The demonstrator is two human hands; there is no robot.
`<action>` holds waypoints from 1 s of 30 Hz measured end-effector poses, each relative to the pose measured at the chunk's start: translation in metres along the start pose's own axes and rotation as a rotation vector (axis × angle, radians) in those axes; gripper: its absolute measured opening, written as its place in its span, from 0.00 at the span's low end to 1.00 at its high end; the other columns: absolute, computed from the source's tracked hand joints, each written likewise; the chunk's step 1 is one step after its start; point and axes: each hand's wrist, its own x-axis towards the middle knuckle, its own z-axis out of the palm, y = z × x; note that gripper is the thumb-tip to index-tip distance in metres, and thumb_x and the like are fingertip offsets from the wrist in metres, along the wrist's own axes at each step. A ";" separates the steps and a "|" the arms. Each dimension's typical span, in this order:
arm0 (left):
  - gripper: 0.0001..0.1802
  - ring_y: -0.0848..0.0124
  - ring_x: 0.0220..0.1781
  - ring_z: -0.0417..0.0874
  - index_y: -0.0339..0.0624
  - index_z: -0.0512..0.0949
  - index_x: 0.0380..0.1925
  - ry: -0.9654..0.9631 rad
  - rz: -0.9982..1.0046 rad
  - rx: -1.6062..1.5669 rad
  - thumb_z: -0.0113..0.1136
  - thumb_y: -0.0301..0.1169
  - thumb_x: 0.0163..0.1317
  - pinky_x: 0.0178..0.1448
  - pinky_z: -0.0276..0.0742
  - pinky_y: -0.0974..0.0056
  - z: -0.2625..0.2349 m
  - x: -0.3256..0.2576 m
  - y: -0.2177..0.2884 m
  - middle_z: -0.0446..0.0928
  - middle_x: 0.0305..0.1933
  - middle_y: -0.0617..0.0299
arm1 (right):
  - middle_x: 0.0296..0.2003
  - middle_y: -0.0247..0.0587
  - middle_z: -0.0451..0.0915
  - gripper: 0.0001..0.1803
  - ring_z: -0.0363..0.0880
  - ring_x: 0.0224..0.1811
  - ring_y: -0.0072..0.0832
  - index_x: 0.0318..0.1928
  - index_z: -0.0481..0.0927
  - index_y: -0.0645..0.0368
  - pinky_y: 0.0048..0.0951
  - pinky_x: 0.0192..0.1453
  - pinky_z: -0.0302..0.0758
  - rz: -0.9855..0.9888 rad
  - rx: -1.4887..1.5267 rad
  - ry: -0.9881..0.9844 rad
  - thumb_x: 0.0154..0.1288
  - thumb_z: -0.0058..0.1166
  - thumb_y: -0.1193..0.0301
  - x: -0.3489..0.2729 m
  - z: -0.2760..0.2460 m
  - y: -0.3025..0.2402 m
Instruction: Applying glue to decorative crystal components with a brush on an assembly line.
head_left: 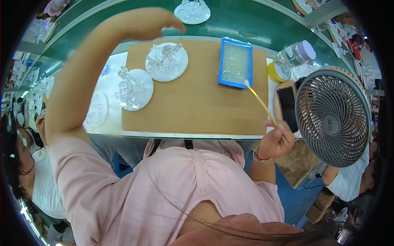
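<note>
My left hand (158, 23) is raised over the far edge of the work surface, its fingers loosely bent and apart with nothing in them. Just past its fingertips, a white round disc with clear pieces (192, 13) lies on the green surface. Pinched in my right hand (278, 139) is a thin paintbrush (262, 103) with a wooden handle. The brush tip meets the near right corner of a blue-rimmed tray (222, 61) of pale, wet-looking liquid. Two more discs bearing clear figurines (167, 61) (134, 90) rest on the cardboard's left part.
Under the tray lies a brown cardboard sheet (188, 110). To its right are a yellow tape roll (280, 70), a clear jar with a lilac lid (299, 53), a black phone (287, 104) and a large grey fan (332, 119). Another disc (97, 108) lies beside my left arm. People sit on both sides.
</note>
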 end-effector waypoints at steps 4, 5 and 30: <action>0.23 0.56 0.49 0.79 0.45 0.78 0.47 -0.181 -0.021 0.209 0.58 0.16 0.48 0.51 0.76 0.57 0.016 -0.035 0.027 0.79 0.45 0.55 | 0.27 0.48 0.78 0.11 0.77 0.26 0.28 0.42 0.69 0.66 0.27 0.34 0.75 0.127 -0.035 0.019 0.71 0.48 0.68 0.023 0.006 0.010; 0.23 0.56 0.49 0.79 0.45 0.78 0.47 -0.180 -0.018 0.207 0.58 0.16 0.48 0.51 0.76 0.57 0.019 -0.037 0.026 0.79 0.45 0.55 | 0.27 0.47 0.78 0.11 0.76 0.26 0.27 0.41 0.70 0.66 0.26 0.35 0.75 0.185 -0.050 0.014 0.70 0.48 0.69 0.028 0.010 0.013; 0.12 0.54 0.34 0.81 0.39 0.76 0.34 0.298 -0.368 -0.155 0.58 0.37 0.61 0.37 0.76 0.55 0.079 -0.074 0.117 0.78 0.34 0.54 | 0.24 0.38 0.81 0.07 0.80 0.25 0.20 0.36 0.75 0.64 0.17 0.29 0.73 0.162 -0.303 -0.292 0.65 0.56 0.71 0.063 0.051 0.040</action>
